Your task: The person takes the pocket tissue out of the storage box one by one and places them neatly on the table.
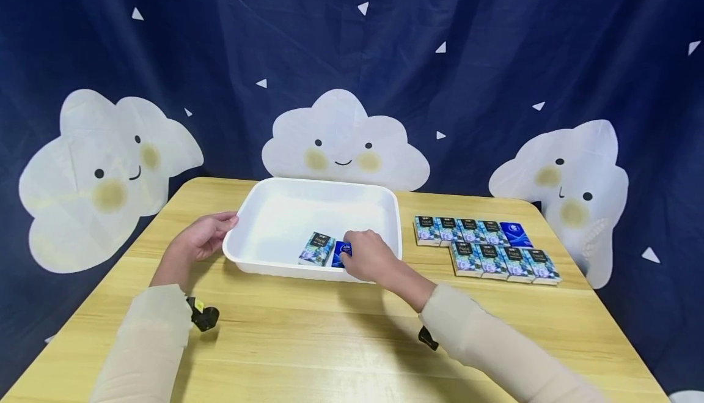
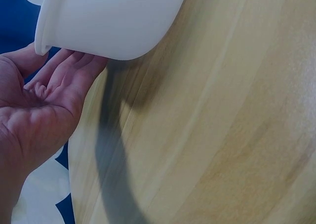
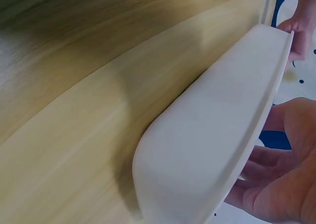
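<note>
A white plastic tray [image 1: 275, 219] stands on the table in the head view. At its left end my left hand [image 1: 206, 236] grips the rim, the thumb up at the lip and the fingers under it; the left wrist view shows these fingers [image 2: 74, 68] against the outer wall. My right hand [image 1: 370, 256] reaches over the near rim into the tray and holds a blue tissue pack [image 1: 338, 257] by its right side, partly covering it. Just left of that pack lies a flower-printed tissue pack [image 1: 318, 249]. In the right wrist view the tray wall hides the held pack.
To the tray's right, two rows of tissue packs lie side by side: several flower-printed packs [image 1: 469, 232] with a blue pack [image 1: 516, 235] at the back row's end, and several flower-printed packs [image 1: 492, 262] in front. A dark blue curtain [image 1: 341, 36] with clouds hangs behind the wooden table [image 1: 308, 336].
</note>
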Available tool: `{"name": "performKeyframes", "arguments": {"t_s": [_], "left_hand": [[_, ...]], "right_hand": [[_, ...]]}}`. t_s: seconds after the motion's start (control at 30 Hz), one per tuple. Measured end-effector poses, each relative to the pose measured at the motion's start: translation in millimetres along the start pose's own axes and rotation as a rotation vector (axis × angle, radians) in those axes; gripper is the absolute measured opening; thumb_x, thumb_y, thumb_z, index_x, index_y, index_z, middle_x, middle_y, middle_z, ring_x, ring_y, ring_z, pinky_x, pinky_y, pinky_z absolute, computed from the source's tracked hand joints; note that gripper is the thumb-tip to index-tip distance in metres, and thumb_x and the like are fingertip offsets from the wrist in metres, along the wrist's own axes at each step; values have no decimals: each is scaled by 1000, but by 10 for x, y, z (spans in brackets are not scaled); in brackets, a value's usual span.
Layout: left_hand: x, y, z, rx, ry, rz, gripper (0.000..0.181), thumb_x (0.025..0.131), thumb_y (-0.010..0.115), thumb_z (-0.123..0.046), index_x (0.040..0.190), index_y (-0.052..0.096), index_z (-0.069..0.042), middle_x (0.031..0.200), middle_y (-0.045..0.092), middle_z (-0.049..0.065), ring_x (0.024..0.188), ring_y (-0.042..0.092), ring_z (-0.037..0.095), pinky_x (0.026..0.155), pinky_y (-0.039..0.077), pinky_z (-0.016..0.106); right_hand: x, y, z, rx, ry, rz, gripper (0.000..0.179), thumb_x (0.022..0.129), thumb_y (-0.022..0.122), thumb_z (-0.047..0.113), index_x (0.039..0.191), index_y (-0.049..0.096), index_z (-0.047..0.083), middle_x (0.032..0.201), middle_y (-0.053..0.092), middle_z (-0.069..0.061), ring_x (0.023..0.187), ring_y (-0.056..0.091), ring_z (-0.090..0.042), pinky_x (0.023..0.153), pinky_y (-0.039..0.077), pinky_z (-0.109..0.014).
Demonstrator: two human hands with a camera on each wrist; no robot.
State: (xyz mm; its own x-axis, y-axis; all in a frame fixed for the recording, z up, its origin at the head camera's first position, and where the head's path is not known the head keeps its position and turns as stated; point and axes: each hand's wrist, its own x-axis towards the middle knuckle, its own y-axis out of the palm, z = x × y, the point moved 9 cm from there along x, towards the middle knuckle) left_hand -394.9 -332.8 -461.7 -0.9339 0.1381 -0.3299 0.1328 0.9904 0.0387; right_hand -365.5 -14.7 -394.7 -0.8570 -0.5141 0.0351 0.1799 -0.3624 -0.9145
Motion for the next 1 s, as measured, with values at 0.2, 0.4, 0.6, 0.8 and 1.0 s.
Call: {"name": "performKeyframes", "arguments": {"t_s": [0.2,0.4,0.6,0.8,1.0], "left_hand": [[2,-5,10,-18,7,3,68,108,48,-20,161,11,2,98,70,-12,91,69,3,84,60,23],[-2,-7,10,-29,11,3,69,108,49,-20,161,11,2,100,70,-11,91,70,4,85,60,23],[-1,-7,17,-39,9,3,69,108,49,-20,161,11,2,101,70,-9,92,70,5,84,60,23],[0,-11,22,-46,10,4,69,108,49,-20,161,12,3,101,70,-9,92,70,5,84,60,23],[-18,1,3,-44,16,5,69,108,50,-20,161,12,3,101,70,-9,92,70,5,85,60,23]], "right_hand": [[105,75,36,-4,19,33,22,97,63,14,110,71,-2,88,70,-10,69,58,-17,62,50,-29],[174,161,1,-28,72,81,17,98,64,19,97,71,3,72,59,-4,61,49,-15,53,38,-26],[197,181,-31,-36,113,91,26,99,66,25,108,71,2,81,63,-5,70,54,-17,59,43,-28],[192,212,-58,-6,132,105,35,99,66,40,93,65,6,70,53,-2,61,46,-15,52,37,-26],[207,223,-60,-11,147,116,43,95,69,49,81,55,11,65,47,0,58,41,-14,50,34,-25]]}}
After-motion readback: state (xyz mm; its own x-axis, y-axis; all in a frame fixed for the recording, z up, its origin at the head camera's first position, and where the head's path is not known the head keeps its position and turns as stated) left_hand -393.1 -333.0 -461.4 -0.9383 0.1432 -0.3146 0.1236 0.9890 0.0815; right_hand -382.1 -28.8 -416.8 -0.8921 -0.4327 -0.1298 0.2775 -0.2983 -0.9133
